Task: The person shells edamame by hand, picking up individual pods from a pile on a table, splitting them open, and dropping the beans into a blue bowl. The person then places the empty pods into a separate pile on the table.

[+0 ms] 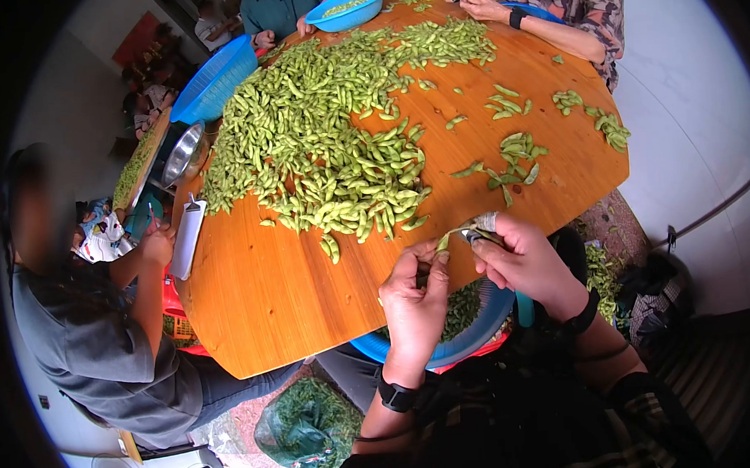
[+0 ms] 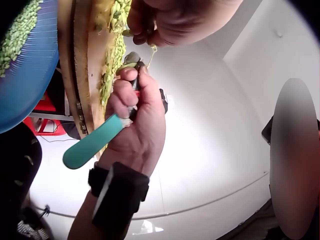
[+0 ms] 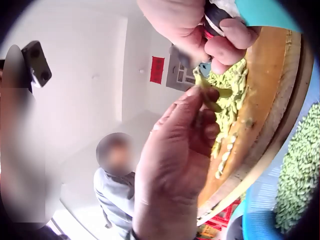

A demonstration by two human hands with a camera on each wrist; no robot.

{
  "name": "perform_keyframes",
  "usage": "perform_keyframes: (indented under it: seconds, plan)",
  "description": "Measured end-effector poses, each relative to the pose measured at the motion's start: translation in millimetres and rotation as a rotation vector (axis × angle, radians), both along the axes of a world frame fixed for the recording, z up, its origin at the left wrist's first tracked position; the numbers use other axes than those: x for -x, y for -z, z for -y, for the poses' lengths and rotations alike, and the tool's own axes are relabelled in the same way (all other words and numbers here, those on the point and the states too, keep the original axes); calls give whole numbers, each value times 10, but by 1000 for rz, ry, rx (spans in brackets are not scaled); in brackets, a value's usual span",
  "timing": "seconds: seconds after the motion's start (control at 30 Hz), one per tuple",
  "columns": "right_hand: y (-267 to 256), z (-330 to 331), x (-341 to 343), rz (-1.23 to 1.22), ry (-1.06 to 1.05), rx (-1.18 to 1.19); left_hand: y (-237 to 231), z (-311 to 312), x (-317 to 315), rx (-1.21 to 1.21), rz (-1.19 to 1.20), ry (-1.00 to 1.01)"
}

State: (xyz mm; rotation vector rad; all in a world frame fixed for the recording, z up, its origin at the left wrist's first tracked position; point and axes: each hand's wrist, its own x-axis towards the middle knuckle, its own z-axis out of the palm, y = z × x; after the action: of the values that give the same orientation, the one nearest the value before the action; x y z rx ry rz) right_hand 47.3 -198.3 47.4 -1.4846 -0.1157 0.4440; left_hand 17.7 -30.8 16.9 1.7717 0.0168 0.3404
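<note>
In the head view the left hand [image 1: 417, 303] pinches a green pod [image 1: 442, 242] between thumb and fingers. The right hand [image 1: 531, 261], beside it, grips a small cutting tool [image 1: 473, 235], its metal end close to the pod. A teal handle [image 2: 92, 145] sticks out below the right hand [image 2: 145, 125] in the left wrist view, with the left hand [image 2: 190, 22] above. The right wrist view has pods [image 3: 202, 85] held in the left hand [image 3: 172, 160], just below the right hand [image 3: 185, 22] and its tool.
A large pod heap [image 1: 320, 136] covers much of the wooden table [image 1: 270, 314]. Under its near edge stands a blue basin [image 1: 500, 312] of shelled beans. A clipboard [image 1: 188, 238] lies at the left edge. Other people sit around, one with a blue basket [image 1: 347, 18] nearby.
</note>
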Motion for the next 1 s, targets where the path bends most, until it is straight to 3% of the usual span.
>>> perform_keyframes:
  seconds: [0.2,0.27,0.3,0.37,0.53,0.6,0.7,0.87,1.0]
  plan:
    - [-2,-12,42,236,2,195,-14,-5,-52,184,-22,36]
    - [43,46,10,5,-62,79,3,11,-72,176,-20,36]
    - [13,81,0,5,-62,79,9,17,-81,168,-17,36]
    - [-75,156,-14,-335,-126,-266,-9,37,-91,185,-32,48]
    - [69,184,-76,-394,-189,-479,-63,16,-42,317,-161,160]
    - [86,181,-67,-363,-210,-524,-118,-26,-10,579,-300,287]
    - [137,156,-64,-361,-180,-615,-126,3,10,599,-240,369]
    - [154,96,-2,-324,-213,-580,36,40,47,538,-201,293]
    - [0,47,57,-274,-125,-321,72,55,40,525,-211,266]
